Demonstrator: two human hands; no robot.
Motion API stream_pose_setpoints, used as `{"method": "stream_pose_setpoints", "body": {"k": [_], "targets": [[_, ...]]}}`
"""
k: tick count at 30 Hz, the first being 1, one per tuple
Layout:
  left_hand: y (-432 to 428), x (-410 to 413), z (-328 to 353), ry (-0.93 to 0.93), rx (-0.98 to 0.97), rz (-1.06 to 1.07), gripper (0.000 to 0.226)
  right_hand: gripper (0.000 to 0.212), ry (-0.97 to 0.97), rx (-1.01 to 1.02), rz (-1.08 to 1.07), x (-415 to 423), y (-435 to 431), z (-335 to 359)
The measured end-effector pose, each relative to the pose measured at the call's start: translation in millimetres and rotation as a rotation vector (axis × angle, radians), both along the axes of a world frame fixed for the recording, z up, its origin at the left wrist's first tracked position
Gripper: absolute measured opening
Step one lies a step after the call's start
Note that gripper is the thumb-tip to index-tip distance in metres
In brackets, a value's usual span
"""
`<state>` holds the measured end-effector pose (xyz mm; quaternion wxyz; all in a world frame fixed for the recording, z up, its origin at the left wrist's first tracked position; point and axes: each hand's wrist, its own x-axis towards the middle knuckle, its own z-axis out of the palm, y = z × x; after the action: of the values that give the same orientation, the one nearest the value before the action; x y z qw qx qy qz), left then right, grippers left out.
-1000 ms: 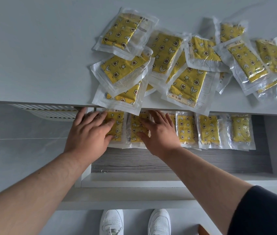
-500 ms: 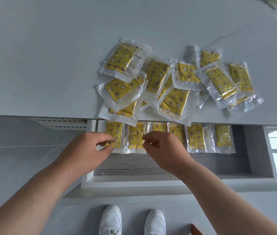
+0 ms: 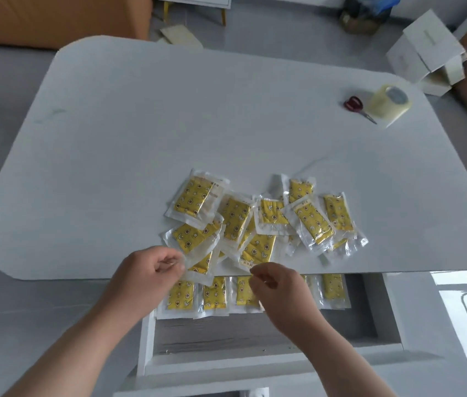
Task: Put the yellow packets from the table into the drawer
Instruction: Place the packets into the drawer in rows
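Note:
A loose pile of yellow packets [image 3: 309,222] in clear wrappers lies near the front edge of the white table [image 3: 169,124]. Below that edge the drawer [image 3: 255,336] stands open, with a row of packets [image 3: 214,296] lying flat along its back. My left hand [image 3: 152,270] has curled fingers and pinches the clear rim of the packet [image 3: 200,262] that overhangs the table edge. My right hand [image 3: 279,287] is also curled, its fingertips at the near edge of another packet [image 3: 258,250]. Whether it grips that packet does not show.
Red-handled scissors [image 3: 354,104] and a roll of clear tape [image 3: 391,103] lie at the table's far right. A white carton [image 3: 424,53] stands on the floor beyond it. The front part of the drawer bottom shows bare grey wood grain.
Both hands have come up out of the drawer to the front of the pile on the table. The view has tilted up, so the whole table shows.

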<state>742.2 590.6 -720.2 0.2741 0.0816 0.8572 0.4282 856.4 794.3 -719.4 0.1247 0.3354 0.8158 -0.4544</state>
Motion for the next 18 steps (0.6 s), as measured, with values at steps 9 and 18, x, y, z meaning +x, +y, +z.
{"method": "stream_pose_setpoints", "body": {"k": [9, 18], "targets": [[56.0, -66.8, -1.7, 0.003, -0.025, -0.014, 0.018, 0.025, 0.057, 0.004, 0.054, -57.8, 56.6, -3.1], [113.2, -125.8, -28.9, 0.114, -0.573, 0.029, 0.058, 0.035, -0.039, 0.169, 0.251, -110.8, 128.1, -16.3]]}}
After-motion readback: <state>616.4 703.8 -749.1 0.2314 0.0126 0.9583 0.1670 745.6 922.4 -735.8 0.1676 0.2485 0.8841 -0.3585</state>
